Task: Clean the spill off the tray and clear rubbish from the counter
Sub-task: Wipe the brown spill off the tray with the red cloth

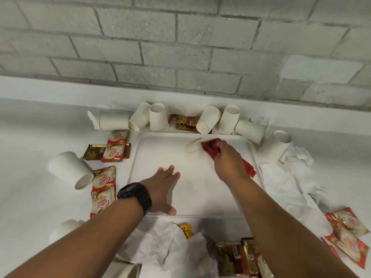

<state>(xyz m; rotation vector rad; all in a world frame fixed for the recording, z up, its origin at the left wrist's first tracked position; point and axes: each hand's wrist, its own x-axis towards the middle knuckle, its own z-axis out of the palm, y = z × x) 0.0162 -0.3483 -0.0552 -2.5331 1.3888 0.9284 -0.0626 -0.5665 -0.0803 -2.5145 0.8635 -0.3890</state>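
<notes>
Right hand (226, 157) bunching the red cloth (210, 148) could smear the spill (191, 150) across the tray (200, 197) toward the flat, empty left hand (164, 185).

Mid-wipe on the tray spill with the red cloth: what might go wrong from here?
The spill lies near the far rim of the tray; a long stroke with the red cloth may push liquid over it. The right hand works close to the paper cups and could knock one. If the left hand lifts, the tray may slide.

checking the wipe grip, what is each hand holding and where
The right hand grips the red cloth bunched at its middle; the left hand lies flat on the tray.
</notes>
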